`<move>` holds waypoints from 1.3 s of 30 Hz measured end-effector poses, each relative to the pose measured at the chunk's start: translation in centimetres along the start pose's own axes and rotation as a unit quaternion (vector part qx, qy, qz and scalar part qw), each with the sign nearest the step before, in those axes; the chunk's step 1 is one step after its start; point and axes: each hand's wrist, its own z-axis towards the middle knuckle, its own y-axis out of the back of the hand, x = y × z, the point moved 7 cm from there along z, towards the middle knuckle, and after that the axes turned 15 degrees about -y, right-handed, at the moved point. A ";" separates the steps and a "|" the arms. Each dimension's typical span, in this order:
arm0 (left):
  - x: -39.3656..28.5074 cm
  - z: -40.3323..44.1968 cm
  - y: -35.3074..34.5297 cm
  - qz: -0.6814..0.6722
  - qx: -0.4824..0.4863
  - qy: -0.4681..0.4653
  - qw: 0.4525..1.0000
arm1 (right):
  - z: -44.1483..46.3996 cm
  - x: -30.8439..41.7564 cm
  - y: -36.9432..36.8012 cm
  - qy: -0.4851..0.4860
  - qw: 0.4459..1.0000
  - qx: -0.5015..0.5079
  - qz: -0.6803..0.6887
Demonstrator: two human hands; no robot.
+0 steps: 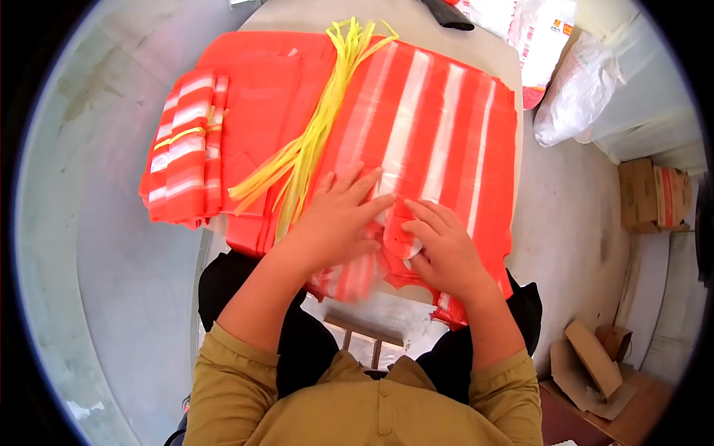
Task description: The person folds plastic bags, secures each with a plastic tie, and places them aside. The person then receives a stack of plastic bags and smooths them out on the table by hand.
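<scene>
A stack of red plastic bags with white stripes (454, 119) lies flat on the table in front of me. My left hand (338, 215) rests palm down with fingers spread on the stack's near edge, beside a crumpled, blurred striped part. My right hand (446, 249) lies to the right, fingers apart and slightly bent, touching a rounded red flap (401, 236) of the top bag. Left of the striped stack, a bunch of yellow tie strips (327, 123) lies lengthwise over the red plastic, its lower end close to my left hand.
At the left sits a folded striped bundle (182, 152) tied with yellow strips, on plain red bags (260, 97). A dark object (450, 15) is at the table's far edge. White sacks (580, 89) and cardboard boxes (647, 197) stand right; opened cardboard (591, 364) lies lower right.
</scene>
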 end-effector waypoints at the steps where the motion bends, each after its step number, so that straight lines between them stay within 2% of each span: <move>1: -0.1 0.1 0.0 0.000 -0.002 0.003 1.000 | 0.0 -0.5 0.1 -0.014 0.999 -0.019 0.029; 3: -0.2 0.4 0.0 -0.006 -0.021 0.005 1.000 | -0.1 -1.5 0.3 -0.041 0.994 -0.056 0.088; 4: -0.3 0.5 -0.1 -0.012 -0.037 0.002 0.999 | 0.0 -2.6 0.3 -0.116 0.977 -0.043 0.176; 6: -0.4 0.8 0.0 -0.032 -0.068 -0.004 0.997 | -0.2 -4.4 -0.3 -0.259 0.902 -0.016 0.345; 9: -0.7 1.4 0.3 -0.054 -0.117 -0.020 0.991 | -0.5 -6.0 -1.5 -0.324 0.849 0.051 0.414; 17: -1.2 2.6 -0.6 -0.061 -0.203 -0.043 0.976 | 0.0 -3.0 -0.7 -0.282 0.849 0.023 0.447; 20: -0.9 2.6 -0.3 -0.050 -0.168 -0.052 0.983 | 0.0 -2.9 -0.8 -0.280 0.855 0.007 0.436; 21: -0.1 2.1 0.3 -0.097 -0.205 -0.019 0.974 | 0.0 -3.0 -0.8 -0.283 0.858 -0.003 0.428; 24: 2.6 0.3 1.8 -0.222 -0.312 0.082 0.920 | -0.3 -3.9 -1.1 -0.358 0.817 -0.007 0.452; 28: 5.6 -2.4 2.5 -0.384 -0.415 0.195 0.801 | -0.4 -5.2 -1.5 -0.358 0.776 -0.080 0.512; 29: 6.1 -2.9 2.2 -0.434 -0.431 0.213 0.762 | -0.6 -5.2 -1.6 -0.367 0.782 -0.081 0.497; 30: 6.4 -2.9 1.9 -0.466 -0.422 0.209 0.749 | -0.9 -5.0 -1.8 -0.371 0.791 -0.076 0.481; 33: 6.6 -3.4 0.5 -0.553 -0.393 0.273 0.682 | -1.7 -4.1 -2.3 -0.370 0.823 -0.051 0.429; 36: 6.6 -3.4 0.4 -0.503 -0.348 0.284 0.738 | -2.1 -2.7 -1.8 -0.214 0.910 0.021 0.355; 39: 7.0 -3.3 0.0 -0.501 -0.345 0.241 0.756 | -3.3 -2.7 0.6 -0.156 0.947 0.001 0.281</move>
